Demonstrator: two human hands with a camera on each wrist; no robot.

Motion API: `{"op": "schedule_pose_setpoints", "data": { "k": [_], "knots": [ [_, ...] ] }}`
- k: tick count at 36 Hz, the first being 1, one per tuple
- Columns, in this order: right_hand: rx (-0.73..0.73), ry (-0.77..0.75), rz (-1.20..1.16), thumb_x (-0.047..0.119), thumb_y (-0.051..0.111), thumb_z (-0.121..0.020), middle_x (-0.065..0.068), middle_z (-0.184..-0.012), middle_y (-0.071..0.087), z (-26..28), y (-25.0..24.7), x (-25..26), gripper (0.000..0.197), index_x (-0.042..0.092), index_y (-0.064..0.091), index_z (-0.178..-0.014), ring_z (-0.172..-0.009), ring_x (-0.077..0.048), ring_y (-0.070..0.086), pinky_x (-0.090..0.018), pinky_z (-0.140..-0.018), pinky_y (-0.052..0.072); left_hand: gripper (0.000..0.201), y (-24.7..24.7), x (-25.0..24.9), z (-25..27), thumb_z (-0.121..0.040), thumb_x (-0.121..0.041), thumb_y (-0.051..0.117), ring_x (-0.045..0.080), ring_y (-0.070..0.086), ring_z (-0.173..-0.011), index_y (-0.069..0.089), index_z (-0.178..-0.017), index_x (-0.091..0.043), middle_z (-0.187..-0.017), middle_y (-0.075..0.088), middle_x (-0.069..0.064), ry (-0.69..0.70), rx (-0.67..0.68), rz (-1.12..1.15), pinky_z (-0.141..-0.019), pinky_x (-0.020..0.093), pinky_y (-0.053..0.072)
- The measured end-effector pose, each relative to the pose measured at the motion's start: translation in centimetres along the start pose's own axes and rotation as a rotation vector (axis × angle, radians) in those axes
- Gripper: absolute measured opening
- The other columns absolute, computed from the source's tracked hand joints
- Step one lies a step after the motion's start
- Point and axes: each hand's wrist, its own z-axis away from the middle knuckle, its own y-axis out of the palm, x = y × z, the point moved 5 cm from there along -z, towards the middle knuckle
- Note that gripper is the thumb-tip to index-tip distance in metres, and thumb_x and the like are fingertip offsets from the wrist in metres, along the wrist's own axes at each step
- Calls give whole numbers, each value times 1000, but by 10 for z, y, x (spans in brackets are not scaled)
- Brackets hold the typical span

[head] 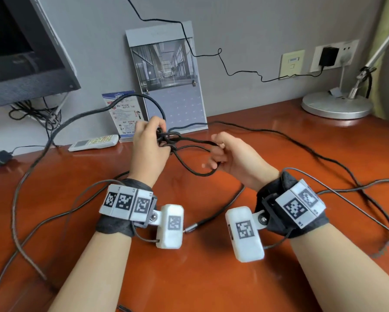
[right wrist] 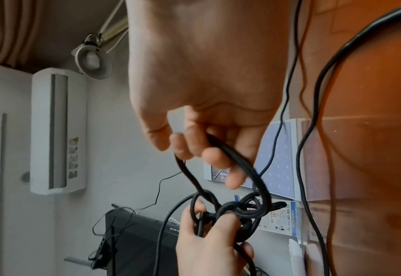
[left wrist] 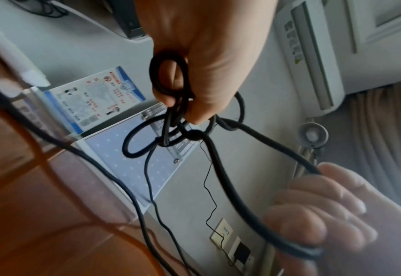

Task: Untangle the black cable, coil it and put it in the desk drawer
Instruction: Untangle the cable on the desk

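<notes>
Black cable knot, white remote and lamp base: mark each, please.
black cable knot [head: 167, 139], head view, on the tangled loops.
white remote [head: 94, 142], head view, middle of its body.
lamp base [head: 336, 105], head view, on the round disc.

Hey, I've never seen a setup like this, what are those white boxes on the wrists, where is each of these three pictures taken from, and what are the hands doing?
No machine here: a person works with bare hands. The white boxes strapped to the wrists are small cameras. The wide picture comes from a camera on the head, looking down at a reddish wooden desk. The other two look along each hand from the wrist.

The left hand pinches a knot in the black cable. The right hand has its fingers hooked through a loop coming out of that knot, so the untangling is not finished.

On the desk lie a remote control, a lamp base, a calendar leaning on the wall, and other loose wires.
</notes>
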Motion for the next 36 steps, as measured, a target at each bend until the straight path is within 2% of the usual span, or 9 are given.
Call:
{"op": "schedule_pose_setpoints", "data": {
  "k": [4,7,13,16,20,23,27,32,36],
  "knots": [
    [55,-2,25,18,36,-95,2,-48,30,5,-3,2,38,16,36,-57,-49,-17,27,-32,-57,41,32,-5,-8,-2,-69,13,63,-2,39,-68,55,-90,-10,-97,43,7,-3,6,7,-64,-2,28],
    [59,-19,389,29,43,-92,-2,-43,29,5,-11,7,46,14,43,-49,-45,-19,24,-31,-48,22,33,-8,-13,-2,-69,12,61,13,39,-70,54,-88,-14,-97,43,6,17,5,-42,-62,10,29],
    [170,250,877,33,50,-92,-8,-48,57,12,-32,0,41,9,63,-61,-35,-14,26,-21,-39,24,30,-35,-15,-7,-71,9,58,26,52,-80,58,-91,-13,-104,48,7,79,-98,-216,-63,33,40],
    [173,379,843,48,42,-95,-12,-75,72,13,-39,-5,47,10,70,-91,-35,-13,39,-20,-40,33,31,-46,-9,-9,-72,10,56,30,53,-85,59,-93,-13,-106,49,8,35,-132,-207,-67,32,37],
    [221,555,648,59,25,-95,-14,-93,72,16,-44,-20,53,25,50,-127,-41,-19,56,-19,-43,43,31,-54,-3,-12,-74,9,56,21,44,-75,59,-94,-14,-105,46,5,-21,-151,-194,-67,27,32],
    [286,388,518,61,37,-87,-7,-81,69,10,-41,-19,56,22,54,-124,-36,-13,43,-21,-37,32,33,-54,0,-11,-73,11,56,22,43,-70,57,-96,-13,-108,48,10,-57,-150,-203,-65,29,33],
    [27,-20,539,34,54,-90,11,-66,47,7,-48,13,21,22,63,-105,-52,-8,34,-23,-50,24,36,-58,5,-10,-74,11,56,23,42,-73,57,-101,-13,-113,48,12,-110,-144,-228,-67,31,34],
    [-245,-245,925,13,57,-90,-1,-114,41,4,-48,27,31,21,52,-119,-111,-13,43,-20,-96,30,39,-64,4,-10,-75,12,57,23,42,-74,55,-106,-13,-116,46,12,-150,-155,-225,-68,30,33],
    [-209,-429,985,7,51,-80,-2,-92,50,2,3,35,11,16,56,-84,-91,-17,47,-20,-80,35,40,-62,1,-10,-76,9,60,26,45,-75,53,-109,-12,-116,45,13,-170,-149,-218,-70,27,32]
  ]
}}
